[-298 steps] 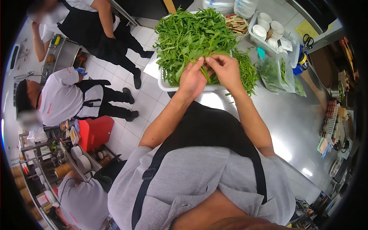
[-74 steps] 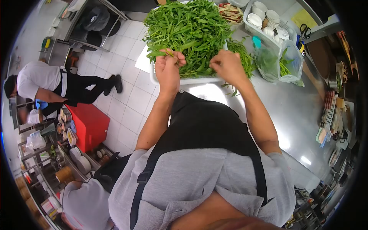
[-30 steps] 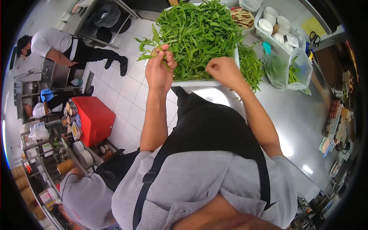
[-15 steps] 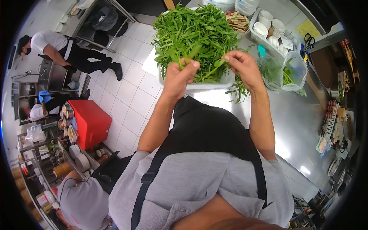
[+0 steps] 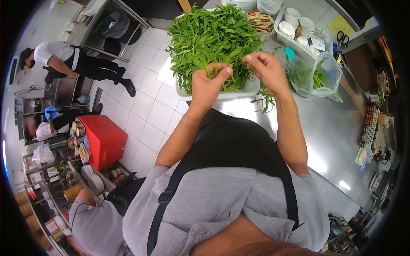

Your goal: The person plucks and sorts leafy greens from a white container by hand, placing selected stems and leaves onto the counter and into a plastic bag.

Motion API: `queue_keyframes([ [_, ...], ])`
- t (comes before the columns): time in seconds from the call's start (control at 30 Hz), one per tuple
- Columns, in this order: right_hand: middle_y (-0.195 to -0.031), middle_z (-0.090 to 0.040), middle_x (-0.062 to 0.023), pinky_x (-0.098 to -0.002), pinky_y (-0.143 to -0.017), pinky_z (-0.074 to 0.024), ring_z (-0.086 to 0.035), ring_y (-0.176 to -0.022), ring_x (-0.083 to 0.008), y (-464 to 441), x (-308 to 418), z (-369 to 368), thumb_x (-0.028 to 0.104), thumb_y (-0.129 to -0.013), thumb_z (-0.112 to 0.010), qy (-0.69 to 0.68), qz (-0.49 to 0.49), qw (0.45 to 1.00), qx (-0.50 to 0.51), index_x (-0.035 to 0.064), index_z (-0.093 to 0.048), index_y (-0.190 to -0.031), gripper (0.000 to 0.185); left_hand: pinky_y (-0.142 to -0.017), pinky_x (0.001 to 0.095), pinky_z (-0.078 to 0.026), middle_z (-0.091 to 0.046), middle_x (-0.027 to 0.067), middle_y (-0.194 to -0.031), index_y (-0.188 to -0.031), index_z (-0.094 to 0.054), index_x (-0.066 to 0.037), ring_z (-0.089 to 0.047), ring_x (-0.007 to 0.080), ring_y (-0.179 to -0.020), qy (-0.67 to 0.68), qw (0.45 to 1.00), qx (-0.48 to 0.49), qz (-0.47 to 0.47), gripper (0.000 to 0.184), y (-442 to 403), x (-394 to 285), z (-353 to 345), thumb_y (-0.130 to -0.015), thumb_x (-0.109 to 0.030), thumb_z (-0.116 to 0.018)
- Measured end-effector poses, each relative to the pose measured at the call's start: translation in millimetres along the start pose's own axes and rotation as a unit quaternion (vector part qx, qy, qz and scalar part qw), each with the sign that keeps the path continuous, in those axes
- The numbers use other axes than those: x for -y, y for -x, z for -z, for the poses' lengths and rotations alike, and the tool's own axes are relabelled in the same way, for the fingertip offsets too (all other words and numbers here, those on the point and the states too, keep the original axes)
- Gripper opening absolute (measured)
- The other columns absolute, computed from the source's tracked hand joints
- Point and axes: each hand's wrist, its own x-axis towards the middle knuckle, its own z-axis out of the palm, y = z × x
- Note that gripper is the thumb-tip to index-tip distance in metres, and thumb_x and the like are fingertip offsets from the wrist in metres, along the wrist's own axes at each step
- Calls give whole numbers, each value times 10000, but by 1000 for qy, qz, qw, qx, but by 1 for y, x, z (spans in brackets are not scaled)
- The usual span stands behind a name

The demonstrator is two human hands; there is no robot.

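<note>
A white plastic basket point(image 5: 244, 94) heaped with long-leaved greens point(image 5: 213, 36) stands in front of me on the steel counter. My left hand point(image 5: 209, 83) is over the basket's near edge, closed on a leafy green stem point(image 5: 208, 69). To its right, my right hand point(image 5: 269, 73) is closed, thumb and forefinger pinched together beside the heap. Whether a bit of leaf is between those fingertips I cannot make out. A few loose leaves point(image 5: 265, 101) lie on the counter below my right hand.
To the right are a clear plastic bag point(image 5: 331, 81) with greens and a white basket point(image 5: 279, 19) of stacked small cups. Scissors point(image 5: 342, 38) lie beyond. A red box point(image 5: 102, 138) stands on the tiled floor at left, with a co-worker point(image 5: 55, 57) and other people nearby.
My left hand has moved right, closer to my right hand, still with greens in it. The leaf that showed at my right fingertips is no longer visible. The view has shifted slightly.
</note>
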Motion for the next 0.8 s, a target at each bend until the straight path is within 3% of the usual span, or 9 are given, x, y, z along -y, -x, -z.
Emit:
queue_keyframes([
  [0.13,-799,-656,33,-191,-534,-325,-461,-609,-25,11,-4,-1,196,-957,-713,6,-72,996,52,19,-743,-1052,203,-491,204,-260,-668,28,-908,-1048,-675,28,-383,24,-567,143,987,38,56,172,-5,8,7,-932,-78,-744],
  [0.37,-809,-656,40,-200,-574,-371,-473,-639,-27,10,-30,-14,180,-934,-750,-76,17,996,42,40,-734,-1034,172,-493,200,-267,-645,8,-894,-1073,-670,6,-389,15,-579,157,985,30,67,167,-4,14,0,-950,-92,-727],
  [0.47,-818,-654,52,-192,-584,-378,-471,-646,-19,17,-24,-11,153,-951,-723,7,36,999,-20,59,-729,-1065,148,-488,200,-280,-615,6,-877,-1070,-644,-13,-381,28,-586,253,964,-45,65,133,-12,13,4,-981,-107,-674],
  [0.57,-847,-686,-20,-270,-681,-489,-623,-752,-132,19,-35,21,120,-942,-694,51,99,986,-120,-4,-715,-1037,157,-481,202,-288,-575,8,-867,-1066,-619,-41,-379,41,-598,310,948,-67,23,116,-20,9,26,-990,-127,-634],
  [0.6,-869,-691,-46,-289,-705,-498,-640,-775,-174,19,-43,35,112,-936,-687,200,129,958,-161,-8,-714,-1040,161,-500,217,-308,-559,32,-878,-1019,-587,-68,-408,71,-638,293,952,-89,27,91,-21,5,35,-984,-152,-585],
  [0.67,-913,-702,-96,-328,-753,-517,-675,-820,-257,20,-62,56,95,-923,-673,480,179,828,-227,-15,-711,-1047,170,-503,227,-321,-557,45,-857,-1012,-551,-76,-425,86,-642,325,941,-88,20,89,-23,8,51,-976,-157,-544],
  [0.77,-964,-692,-136,-367,-778,-523,-677,-839,-328,32,-35,29,95,-902,-674,368,135,913,-115,15,-731,-1062,187,-548,251,-345,-525,55,-818,-1019,-508,-69,-445,124,-677,335,940,-64,8,112,-23,11,65,-970,-166,-480],
  [0.8,-925,-696,-126,-380,-751,-527,-681,-816,-306,32,-31,18,115,-899,-688,360,142,921,-34,45,-755,-1006,143,-559,257,-349,-520,57,-818,-1024,-506,-68,-446,131,-680,333,941,-57,10,112,-24,13,67,-972,-164,-479],
])
